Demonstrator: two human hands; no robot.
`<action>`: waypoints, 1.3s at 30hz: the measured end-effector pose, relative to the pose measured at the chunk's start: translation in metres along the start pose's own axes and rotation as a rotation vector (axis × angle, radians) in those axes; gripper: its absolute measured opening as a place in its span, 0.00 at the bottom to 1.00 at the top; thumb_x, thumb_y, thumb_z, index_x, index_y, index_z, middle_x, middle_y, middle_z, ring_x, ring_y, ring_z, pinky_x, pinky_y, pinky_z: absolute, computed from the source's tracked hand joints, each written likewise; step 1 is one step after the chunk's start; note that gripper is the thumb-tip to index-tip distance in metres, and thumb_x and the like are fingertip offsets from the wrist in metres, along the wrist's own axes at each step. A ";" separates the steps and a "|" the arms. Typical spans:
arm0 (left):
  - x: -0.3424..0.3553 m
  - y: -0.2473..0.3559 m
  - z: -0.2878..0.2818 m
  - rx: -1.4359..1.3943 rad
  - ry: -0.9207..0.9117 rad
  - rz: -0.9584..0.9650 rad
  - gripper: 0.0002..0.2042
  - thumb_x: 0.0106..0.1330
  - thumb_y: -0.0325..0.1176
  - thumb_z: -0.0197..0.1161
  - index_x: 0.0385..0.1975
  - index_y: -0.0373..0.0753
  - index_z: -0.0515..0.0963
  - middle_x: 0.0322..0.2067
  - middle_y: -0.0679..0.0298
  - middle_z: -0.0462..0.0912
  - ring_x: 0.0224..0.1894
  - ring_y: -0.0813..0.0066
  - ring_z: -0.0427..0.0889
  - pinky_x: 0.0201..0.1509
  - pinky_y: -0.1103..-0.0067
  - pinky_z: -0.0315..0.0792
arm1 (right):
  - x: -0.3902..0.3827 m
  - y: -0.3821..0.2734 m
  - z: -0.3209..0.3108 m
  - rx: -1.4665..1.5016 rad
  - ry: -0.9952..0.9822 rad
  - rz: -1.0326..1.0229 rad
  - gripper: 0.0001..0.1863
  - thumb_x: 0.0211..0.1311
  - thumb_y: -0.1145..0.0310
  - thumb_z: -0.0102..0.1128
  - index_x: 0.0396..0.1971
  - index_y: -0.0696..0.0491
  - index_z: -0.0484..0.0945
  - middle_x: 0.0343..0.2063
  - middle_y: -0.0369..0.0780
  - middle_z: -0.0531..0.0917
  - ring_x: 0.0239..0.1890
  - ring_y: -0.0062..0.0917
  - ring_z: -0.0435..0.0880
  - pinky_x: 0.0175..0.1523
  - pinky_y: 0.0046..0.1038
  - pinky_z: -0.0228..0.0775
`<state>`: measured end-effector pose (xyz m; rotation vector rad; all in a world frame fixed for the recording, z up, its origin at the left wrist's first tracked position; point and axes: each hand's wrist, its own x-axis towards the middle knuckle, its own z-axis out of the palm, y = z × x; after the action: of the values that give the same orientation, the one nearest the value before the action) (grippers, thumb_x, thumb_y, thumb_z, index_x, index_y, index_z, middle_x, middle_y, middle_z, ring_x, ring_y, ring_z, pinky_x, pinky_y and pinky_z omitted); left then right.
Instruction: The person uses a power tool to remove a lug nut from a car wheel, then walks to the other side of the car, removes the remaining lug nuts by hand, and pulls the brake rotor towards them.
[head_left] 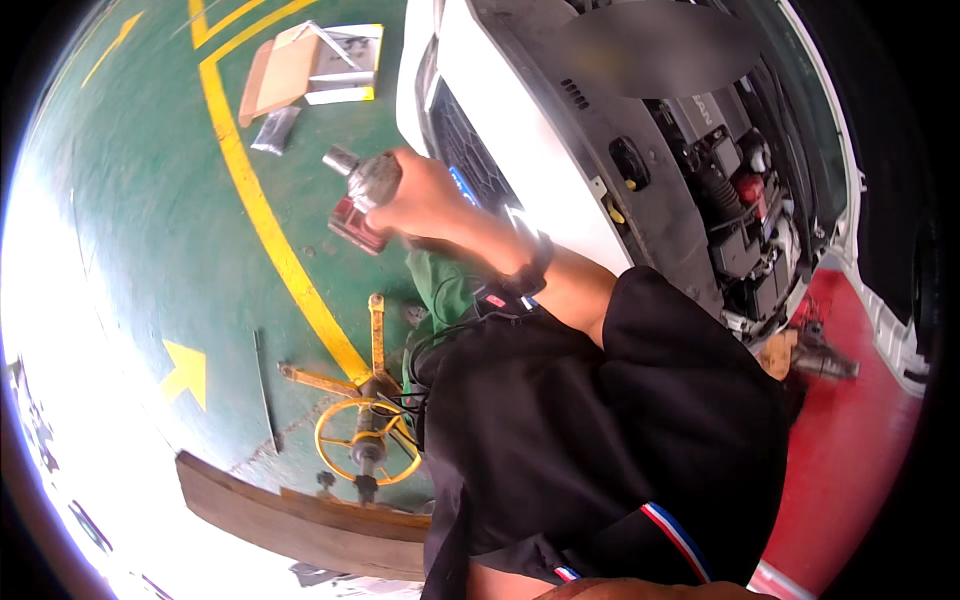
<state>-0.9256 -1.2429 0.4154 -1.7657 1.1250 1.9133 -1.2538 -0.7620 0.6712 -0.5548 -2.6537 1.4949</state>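
In the upper middle, my right hand (430, 195) is closed round a power tool that looks like a cordless impact wrench (375, 180). It has a rounded grey body, a silver socket-like tip pointing up and left, and a red block at its base. The fingers cover most of the handle. A dark band circles my right wrist. The tool is held above the green floor, in front of the white car's (510, 110) dark grille and apart from it. My left hand is out of sight.
The car's engine bay (735, 190) lies open at right. On the floor are an opened cardboard box (280, 75), a plastic bag (277, 130) and a thin rod (264, 390). A yellow stand with a handwheel (325, 440) is nearby, with a brown board (300, 520) below it.
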 end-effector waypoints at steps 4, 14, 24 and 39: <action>0.009 0.048 0.056 0.119 -0.014 -0.013 0.12 0.62 0.26 0.62 0.40 0.34 0.67 0.36 0.58 0.76 0.40 0.67 0.78 0.49 0.68 0.79 | 0.056 0.013 -0.002 0.009 0.036 0.051 0.34 0.37 0.59 0.77 0.45 0.61 0.76 0.39 0.52 0.86 0.43 0.46 0.87 0.50 0.39 0.78; -0.026 0.085 0.154 0.214 -0.006 -0.007 0.12 0.61 0.29 0.64 0.38 0.32 0.69 0.35 0.57 0.78 0.39 0.65 0.79 0.48 0.67 0.79 | 0.214 -0.005 -0.047 0.032 0.045 0.037 0.37 0.36 0.58 0.75 0.50 0.62 0.77 0.39 0.52 0.87 0.43 0.43 0.88 0.51 0.35 0.80; 0.005 0.150 0.210 0.108 0.025 -0.030 0.13 0.61 0.32 0.66 0.36 0.31 0.71 0.34 0.56 0.80 0.39 0.63 0.81 0.48 0.66 0.78 | 0.340 0.010 -0.032 0.028 0.207 0.150 0.33 0.36 0.63 0.76 0.47 0.60 0.79 0.34 0.44 0.87 0.35 0.30 0.87 0.45 0.29 0.79; 0.184 0.593 0.362 -0.145 0.086 -0.014 0.08 0.63 0.36 0.53 0.26 0.43 0.64 0.21 0.66 0.67 0.23 0.69 0.70 0.27 0.76 0.65 | 0.464 -0.020 0.069 0.109 0.393 0.434 0.23 0.36 0.66 0.78 0.38 0.57 0.85 0.30 0.41 0.88 0.32 0.27 0.87 0.40 0.28 0.78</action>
<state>-1.6216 -1.4203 0.4180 -1.9432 1.0213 1.9726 -1.7079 -0.6747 0.5891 -1.3251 -2.2257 1.4173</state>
